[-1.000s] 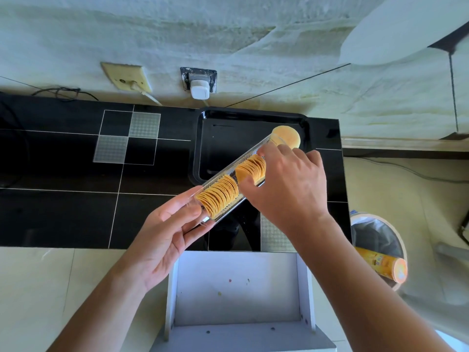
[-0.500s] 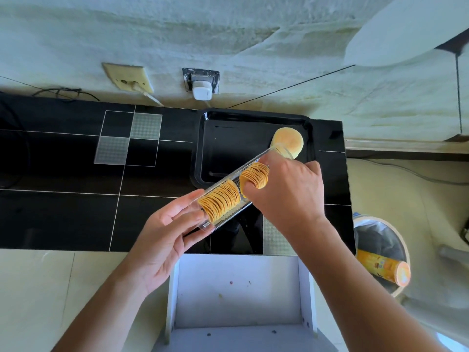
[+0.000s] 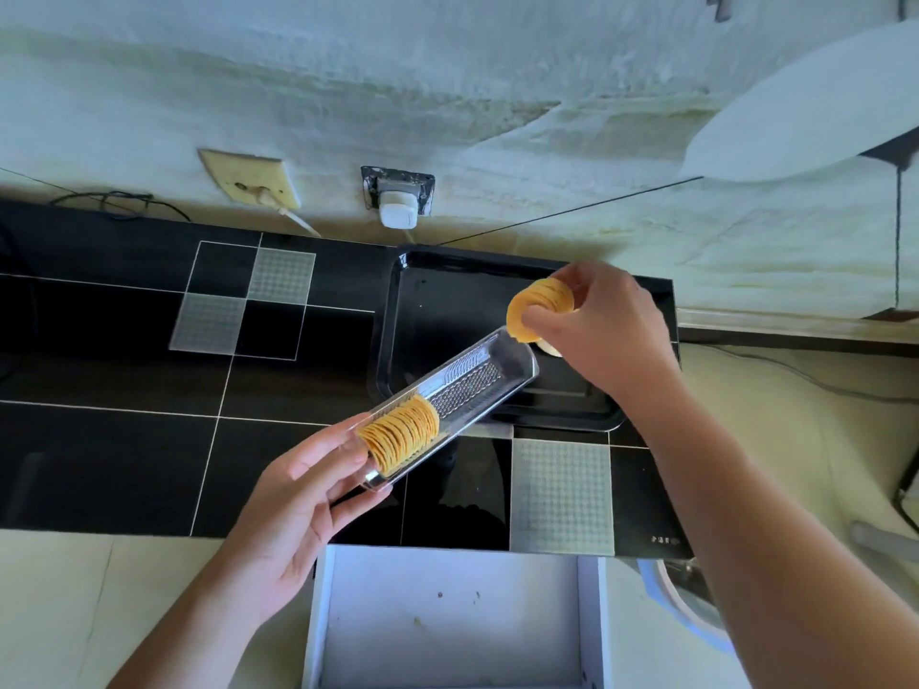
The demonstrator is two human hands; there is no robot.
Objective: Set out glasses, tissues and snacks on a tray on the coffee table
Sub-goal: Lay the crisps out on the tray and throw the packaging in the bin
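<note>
My left hand (image 3: 303,494) grips the near end of a long clear plastic chip sleeve (image 3: 477,385) tilted up toward the black tray (image 3: 432,290). A short stack of yellow crisps (image 3: 398,435) remains at the sleeve's near end. My right hand (image 3: 597,330) pinches a second stack of crisps (image 3: 539,308) above the tray's right part. A few crisps (image 3: 547,348) lie on the tray just under that hand, mostly hidden by it.
The tray sits on a black tiled coffee table (image 3: 124,440) against a pale wall with two sockets (image 3: 398,201). A white open box or stool (image 3: 447,619) stands at the table's near edge. A bin's rim (image 3: 676,599) shows at the lower right.
My right hand has lifted a stack of crisps out of the sleeve and carried it up and right over the tray. The sleeve's far half is now empty.
</note>
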